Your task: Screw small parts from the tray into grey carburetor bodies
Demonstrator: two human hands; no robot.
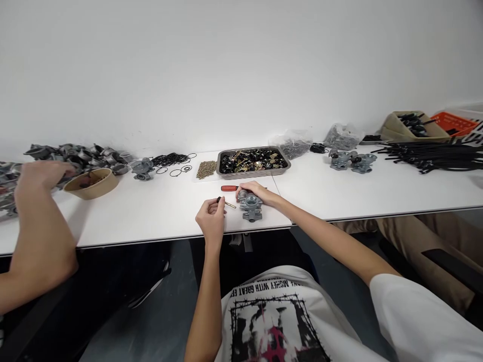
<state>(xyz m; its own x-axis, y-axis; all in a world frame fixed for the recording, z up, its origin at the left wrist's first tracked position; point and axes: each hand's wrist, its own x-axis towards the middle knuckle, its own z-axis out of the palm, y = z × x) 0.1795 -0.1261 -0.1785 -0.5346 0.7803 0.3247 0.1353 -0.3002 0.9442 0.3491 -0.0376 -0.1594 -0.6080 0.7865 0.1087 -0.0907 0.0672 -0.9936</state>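
Note:
My left hand pinches a thin brass pin with a black knob, its tip pointing right. The tip lies close to a grey metal carburetor near the table's front edge; I cannot tell whether they touch. Over the back and left side of the carburetor, my right hand has its fingers wrapped round the body. A red-handled screwdriver lies just behind, its shaft partly hidden by the right hand. Behind it stands a metal tray heaped with black and brass parts.
A pile of small brass pieces and black rubber rings lie left of the tray. Further left are a tan bowl, more carburetors and a co-worker's arm. Carburetors and black hoses lie right.

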